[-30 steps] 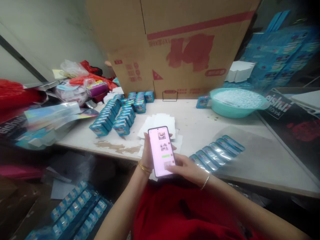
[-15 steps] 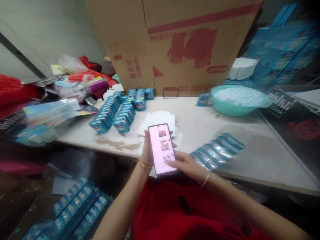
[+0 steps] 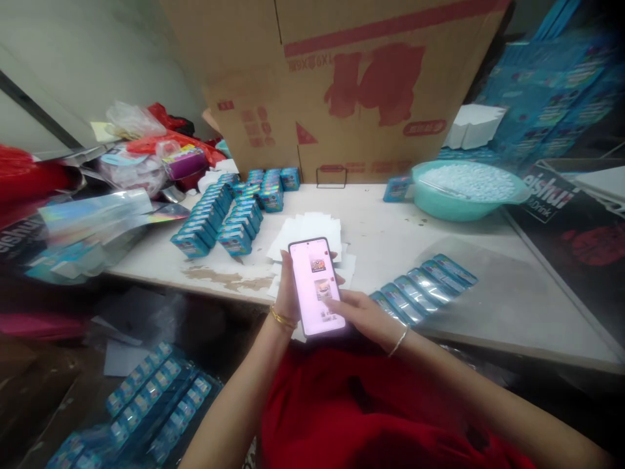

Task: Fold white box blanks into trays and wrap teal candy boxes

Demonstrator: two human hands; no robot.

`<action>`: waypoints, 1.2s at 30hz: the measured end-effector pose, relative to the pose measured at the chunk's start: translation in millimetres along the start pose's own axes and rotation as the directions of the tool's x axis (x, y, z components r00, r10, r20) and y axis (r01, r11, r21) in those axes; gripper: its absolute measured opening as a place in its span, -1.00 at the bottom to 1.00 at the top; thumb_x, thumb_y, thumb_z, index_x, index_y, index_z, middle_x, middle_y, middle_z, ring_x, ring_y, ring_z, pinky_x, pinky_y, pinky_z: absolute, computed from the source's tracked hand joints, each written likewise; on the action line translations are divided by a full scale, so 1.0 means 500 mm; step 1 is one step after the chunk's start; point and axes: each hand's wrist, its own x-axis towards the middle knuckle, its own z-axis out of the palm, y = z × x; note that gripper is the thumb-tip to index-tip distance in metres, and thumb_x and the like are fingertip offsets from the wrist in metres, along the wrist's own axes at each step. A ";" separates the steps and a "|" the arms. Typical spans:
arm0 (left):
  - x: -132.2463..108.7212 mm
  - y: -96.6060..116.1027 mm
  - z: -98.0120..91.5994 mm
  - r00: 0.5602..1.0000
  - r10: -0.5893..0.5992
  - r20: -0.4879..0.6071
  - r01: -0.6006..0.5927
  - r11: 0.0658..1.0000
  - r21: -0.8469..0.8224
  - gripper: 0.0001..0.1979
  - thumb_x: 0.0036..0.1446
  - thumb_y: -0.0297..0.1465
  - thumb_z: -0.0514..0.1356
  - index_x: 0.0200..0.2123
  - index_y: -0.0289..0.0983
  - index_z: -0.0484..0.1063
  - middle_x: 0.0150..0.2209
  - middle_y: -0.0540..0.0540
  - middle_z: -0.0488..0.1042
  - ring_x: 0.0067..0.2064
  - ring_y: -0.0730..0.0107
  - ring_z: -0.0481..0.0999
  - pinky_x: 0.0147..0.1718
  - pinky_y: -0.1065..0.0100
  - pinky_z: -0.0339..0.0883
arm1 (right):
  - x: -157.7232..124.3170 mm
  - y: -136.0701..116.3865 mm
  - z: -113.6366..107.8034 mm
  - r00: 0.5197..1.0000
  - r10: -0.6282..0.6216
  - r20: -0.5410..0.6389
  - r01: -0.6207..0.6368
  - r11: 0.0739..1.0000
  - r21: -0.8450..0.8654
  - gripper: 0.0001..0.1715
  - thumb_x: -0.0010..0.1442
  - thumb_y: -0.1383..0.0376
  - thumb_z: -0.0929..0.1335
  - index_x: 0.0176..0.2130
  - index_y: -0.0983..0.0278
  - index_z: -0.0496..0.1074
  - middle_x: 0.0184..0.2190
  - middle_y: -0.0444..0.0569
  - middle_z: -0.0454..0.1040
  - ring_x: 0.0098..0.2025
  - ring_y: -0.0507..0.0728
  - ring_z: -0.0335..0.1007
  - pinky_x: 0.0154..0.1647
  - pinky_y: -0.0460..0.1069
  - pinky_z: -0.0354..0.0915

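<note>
A smartphone (image 3: 312, 319) with a lit pale pink screen stands tilted toward me above the table's front edge. My left hand (image 3: 287, 293) wraps round it from the left, its fingertips showing past the right edge. At the phone's lower right is my right hand (image 3: 364, 314), its thumb lying on the screen. The other fingers of that hand run to the phone's right edge and are partly hidden there. Small pictures appear down the screen. Just behind the phone lies a stack of white paper pieces (image 3: 307, 229).
Rows of small blue packs (image 3: 239, 228) stand left on the white table (image 3: 371, 228). A blue strip of packs (image 3: 422, 290) lies right, near a turquoise basin (image 3: 454, 207) of white pieces. A large cardboard box (image 3: 361, 143) rises behind. More blue packs (image 3: 146, 397) sit low left.
My right thumb has moved up the screen, and the small pictures on it have shifted slightly. The phone stays in my left hand. The whole view has shifted a little.
</note>
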 end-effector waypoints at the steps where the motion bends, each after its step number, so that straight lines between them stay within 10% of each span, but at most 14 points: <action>1: 0.000 0.000 0.001 1.000 -0.001 0.001 0.001 1.000 0.008 -0.02 -0.01 0.28 -0.26 0.03 -0.46 0.34 -0.37 -0.33 0.54 -0.39 0.14 0.56 -0.38 0.22 0.42 | 0.000 -0.001 0.001 1.000 -0.005 0.007 0.005 1.000 -0.008 -0.39 -0.11 -0.09 0.47 -0.24 0.34 0.52 -0.28 0.03 0.56 -0.22 0.18 0.48 -0.09 0.11 0.37; 36: 0.002 -0.003 0.015 1.000 0.010 0.018 -0.009 0.999 -0.047 0.04 -0.01 0.28 -0.34 0.04 -0.50 0.35 -0.39 -0.34 0.54 -0.39 0.12 0.56 -0.39 0.17 0.45 | -0.017 -0.014 0.004 0.999 -0.046 -0.027 0.044 0.996 -0.079 -0.51 0.00 -0.01 0.43 -0.24 0.33 0.51 -0.31 -0.02 0.57 -0.23 0.17 0.49 -0.16 0.08 0.39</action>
